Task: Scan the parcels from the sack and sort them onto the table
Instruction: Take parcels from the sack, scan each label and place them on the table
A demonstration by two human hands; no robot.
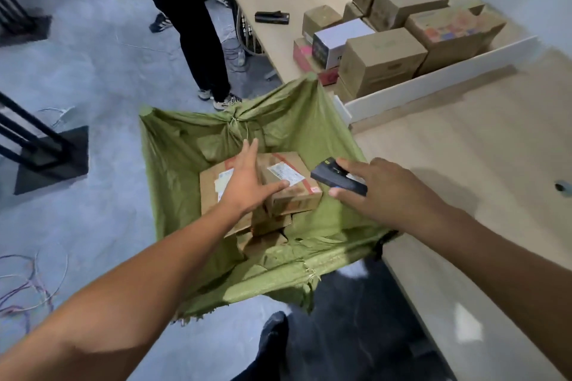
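Left grip [246,182] splayed over parcel [294,198] in sack [185,145], perhaps touching, right grip [383,192] holding scanner [328,175]

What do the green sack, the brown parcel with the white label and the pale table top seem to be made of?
Green sack: probably woven plastic, matte; loose threads fray at its edge.
Brown box-shaped parcel: cardboard, dull, with a white paper label.
Pale table top: likely wood-look laminate, smooth; faint grain shows.

The table [464,148] bears boxes [383,62] beyond a white divider [433,83], a black device [272,17] lying apart from them. On the floor [93,56]: loose wires [31,281], black stand bases [52,161].
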